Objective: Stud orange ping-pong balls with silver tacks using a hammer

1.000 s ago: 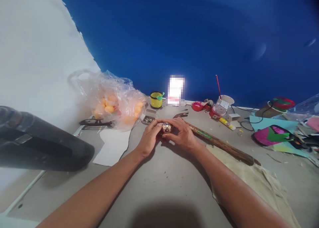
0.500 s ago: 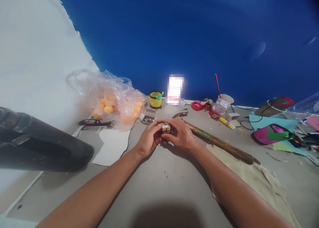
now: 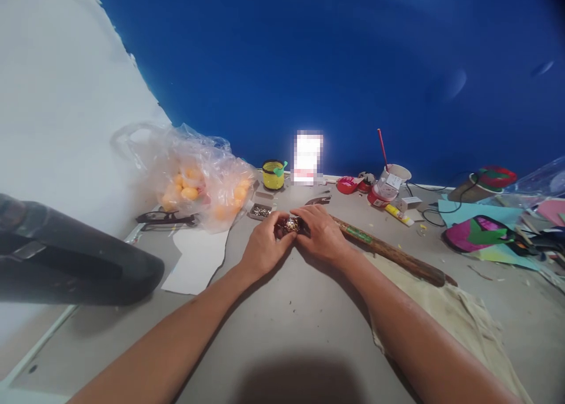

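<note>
A small round ball (image 3: 291,224) with a shiny, metallic, studded surface sits between my two hands above the table. My left hand (image 3: 267,242) has its fingers curled round the ball's left side. From the right, my right hand (image 3: 324,233) closes on it, with the thumbs meeting at its near side. Just beyond my right hand lies a hammer (image 3: 392,254) with a worn wooden handle, partly hidden by that hand. A small open box (image 3: 261,211) of shiny metal bits is beyond my left hand.
A plastic bag (image 3: 198,180) of orange balls stands back left, near black glasses (image 3: 165,217) and white paper (image 3: 194,262). A dark cylinder (image 3: 79,251) juts in at left. A yellow cup (image 3: 273,175), a paint bucket (image 3: 388,185) and a beige cloth (image 3: 445,321) are also on the table.
My fingers have shifted round the ball. My left thumb now presses at its near side, and my right fingers have moved off its top. The view has shifted slightly.
</note>
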`<action>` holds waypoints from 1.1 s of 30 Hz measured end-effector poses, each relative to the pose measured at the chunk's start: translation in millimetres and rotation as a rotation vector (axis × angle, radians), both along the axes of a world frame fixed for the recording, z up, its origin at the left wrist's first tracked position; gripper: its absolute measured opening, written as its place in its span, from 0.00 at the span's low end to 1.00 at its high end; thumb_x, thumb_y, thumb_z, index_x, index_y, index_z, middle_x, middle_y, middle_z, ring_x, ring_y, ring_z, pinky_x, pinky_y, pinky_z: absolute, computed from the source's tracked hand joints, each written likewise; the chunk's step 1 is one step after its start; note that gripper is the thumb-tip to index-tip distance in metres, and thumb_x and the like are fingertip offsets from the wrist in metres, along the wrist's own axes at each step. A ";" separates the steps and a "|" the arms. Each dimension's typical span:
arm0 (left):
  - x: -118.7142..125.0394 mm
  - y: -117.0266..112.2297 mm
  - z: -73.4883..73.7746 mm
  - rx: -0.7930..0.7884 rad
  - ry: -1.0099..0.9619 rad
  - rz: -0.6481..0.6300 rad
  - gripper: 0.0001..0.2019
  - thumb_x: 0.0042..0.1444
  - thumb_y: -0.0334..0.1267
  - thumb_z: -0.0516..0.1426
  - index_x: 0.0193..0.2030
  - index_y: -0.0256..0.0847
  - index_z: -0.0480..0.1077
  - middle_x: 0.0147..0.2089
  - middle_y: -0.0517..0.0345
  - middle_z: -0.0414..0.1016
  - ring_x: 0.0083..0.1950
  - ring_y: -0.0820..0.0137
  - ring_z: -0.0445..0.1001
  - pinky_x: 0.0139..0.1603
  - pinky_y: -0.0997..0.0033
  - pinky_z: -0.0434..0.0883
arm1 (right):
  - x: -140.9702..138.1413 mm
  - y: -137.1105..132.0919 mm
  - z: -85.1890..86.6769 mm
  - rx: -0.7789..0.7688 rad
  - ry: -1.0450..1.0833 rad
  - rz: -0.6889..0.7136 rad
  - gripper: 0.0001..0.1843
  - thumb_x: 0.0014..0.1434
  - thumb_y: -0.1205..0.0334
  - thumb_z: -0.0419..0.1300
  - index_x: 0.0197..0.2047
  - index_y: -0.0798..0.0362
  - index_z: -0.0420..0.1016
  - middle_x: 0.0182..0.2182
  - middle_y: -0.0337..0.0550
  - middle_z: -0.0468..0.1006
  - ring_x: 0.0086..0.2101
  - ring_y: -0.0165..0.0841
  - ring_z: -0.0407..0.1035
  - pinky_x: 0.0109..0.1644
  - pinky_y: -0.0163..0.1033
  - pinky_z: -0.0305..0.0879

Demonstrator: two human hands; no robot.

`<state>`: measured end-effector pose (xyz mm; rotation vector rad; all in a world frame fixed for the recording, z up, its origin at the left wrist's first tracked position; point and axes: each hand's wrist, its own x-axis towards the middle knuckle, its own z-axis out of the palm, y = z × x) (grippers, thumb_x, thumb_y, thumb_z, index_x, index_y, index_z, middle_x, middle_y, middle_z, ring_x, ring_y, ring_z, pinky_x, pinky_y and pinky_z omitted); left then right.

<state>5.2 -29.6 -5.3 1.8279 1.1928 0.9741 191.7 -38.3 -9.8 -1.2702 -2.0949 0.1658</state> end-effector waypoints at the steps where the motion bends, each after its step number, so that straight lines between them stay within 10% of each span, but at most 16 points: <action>1: -0.4 0.1 -0.7 0.045 0.068 0.006 0.14 0.55 0.35 0.63 0.49 0.43 0.73 0.45 0.53 0.79 0.40 0.63 0.76 0.46 0.62 0.74 | 2.0 1.1 -1.6 -0.007 -0.012 0.001 0.24 0.57 0.70 0.62 0.57 0.54 0.75 0.50 0.52 0.79 0.50 0.47 0.67 0.57 0.53 0.67; 18: -2.5 -1.1 -3.8 0.140 0.313 -0.047 0.31 0.51 0.37 0.66 0.63 0.43 0.64 0.57 0.49 0.73 0.52 0.57 0.76 0.54 0.54 0.74 | 9.2 6.8 -4.9 -0.023 -0.020 -0.038 0.23 0.55 0.79 0.54 0.51 0.56 0.78 0.48 0.53 0.79 0.50 0.45 0.67 0.58 0.52 0.65; 33: -1.3 0.2 -6.6 0.245 0.379 -0.059 0.19 0.59 0.35 0.60 0.57 0.44 0.70 0.56 0.48 0.73 0.54 0.56 0.77 0.55 0.54 0.75 | 8.8 7.1 -4.3 -0.053 -0.084 -0.024 0.14 0.62 0.73 0.57 0.48 0.53 0.78 0.45 0.51 0.79 0.47 0.45 0.68 0.56 0.51 0.65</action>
